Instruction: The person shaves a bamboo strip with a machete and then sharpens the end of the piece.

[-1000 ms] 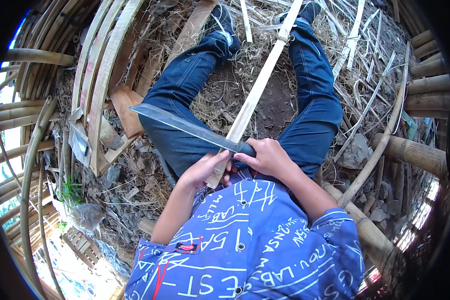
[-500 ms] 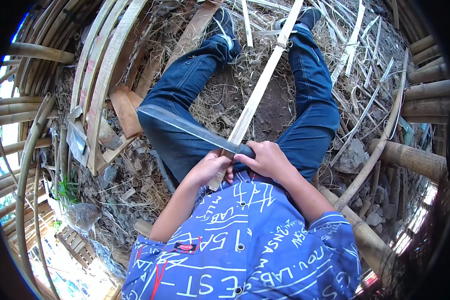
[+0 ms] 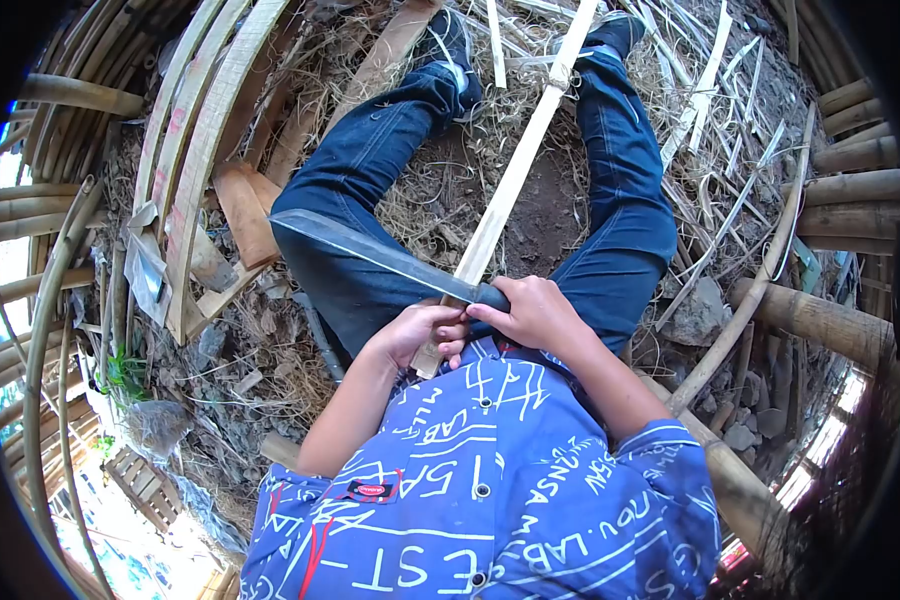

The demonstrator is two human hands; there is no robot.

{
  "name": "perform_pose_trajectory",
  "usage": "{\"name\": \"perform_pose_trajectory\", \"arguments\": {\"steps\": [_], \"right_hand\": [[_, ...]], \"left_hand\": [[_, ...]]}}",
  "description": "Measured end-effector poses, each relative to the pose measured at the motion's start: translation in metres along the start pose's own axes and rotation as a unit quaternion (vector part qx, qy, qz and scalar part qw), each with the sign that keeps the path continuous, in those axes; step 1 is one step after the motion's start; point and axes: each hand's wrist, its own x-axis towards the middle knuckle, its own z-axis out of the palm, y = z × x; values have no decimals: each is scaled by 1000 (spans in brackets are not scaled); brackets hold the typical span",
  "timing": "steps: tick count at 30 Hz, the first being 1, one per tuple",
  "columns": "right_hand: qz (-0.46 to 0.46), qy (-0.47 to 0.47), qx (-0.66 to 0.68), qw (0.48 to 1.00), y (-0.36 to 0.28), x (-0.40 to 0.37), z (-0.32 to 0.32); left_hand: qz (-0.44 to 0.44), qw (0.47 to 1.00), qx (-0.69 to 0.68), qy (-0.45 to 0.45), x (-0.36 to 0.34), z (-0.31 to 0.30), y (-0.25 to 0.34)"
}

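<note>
Two hands grip — left hand (image 3: 415, 335) the bamboo strip (image 3: 510, 185), right hand (image 3: 535, 312) the machete (image 3: 370, 250) — over straw-littered dirt (image 3: 545, 215), bamboo poles (image 3: 820, 318) around.

The only writing I can read from here is on the blue shirt (image 3: 490, 500), covered in white hand-drawn capitals among scribbled lines. Just below the left hand (image 3: 415, 335), slanted letters spell "LAB". Lower on the chest is a larger group that looks like "15A", though its last character is unclear to me. Along the bottom edge of the view I read "EST" in big letters. To the right, running diagonally, I make out "NSA", and below it "LAB" again, then fragments like "OV." and "GS". A small red and black patch (image 3: 371, 490) on the shirt carries tiny lettering, too small to read.
</note>
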Motion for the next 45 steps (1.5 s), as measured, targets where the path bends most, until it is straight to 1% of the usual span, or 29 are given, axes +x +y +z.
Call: {"name": "perform_pose_trajectory", "arguments": {"steps": [1,3,5,9,12,13,15,17,21,23,24,25,27,28,31,32,35,37,39,41,43,45], "right_hand": [[3,-6,-4,1000,0,1,0],[5,-12,-8,1000,-1,2,-2],[-3,-26,-42,999,-3,3,-5],[-13,-24,-69,997,1,5,-4],[-28,-20,-95,995,7,7,-5],[-4,-4,-104,995,11,9,-7],[31,34,-123,991,26,15,-10],[51,61,-130,988,50,23,-19],[72,46,-136,987,62,32,-42],[88,62,-165,980,62,38,-47],[100,69,-137,983,72,42,-49],[98,97,-153,979,80,46,-52],[126,94,-123,980,92,53,-67],[108,101,-148,978,98,57,-69],[110,96,-174,974,97,66,-74],[117,93,-172,974,97,70,-74],[130,106,-163,972,102,82,-73],[135,96,-151,975,100,88,-74],[141,85,-171,971,98,91,-77],[137,99,-177,970,105,96,-78],[137,143,-165,966,108,101,-83],[134,133,-170,967,107,105,-84]], "left_hand": [[1,1000,-1,-1,0,2,1],[11,995,85,51,-1,8,1],[17,993,98,60,-1,14,0],[30,988,131,74,-1,12,-2],[21,991,116,70,-1,13,-5],[22,991,113,71,-3,13,-6],[17,994,98,42,-8,16,-8],[13,994,90,53,-12,18,-10],[20,989,124,79,-13,26,-8],[30,987,132,87,-16,26,-9],[29,987,137,83,-18,25,-9],[28,986,142,81,-20,25,-10],[33,984,150,86,-23,25,-10],[38,982,161,86,-24,25,-9],[49,975,196,91,-33,31,1],[54,970,219,92,-36,30,3],[55,967,229,94,-40,25,1],[50,966,230,109,-44,27,4],[43,962,238,123,-47,27,6],[39,962,243,116,-56,27,6],[38,962,247,111,-65,26,5],[50,956,263,116,-72,27,5]]}}
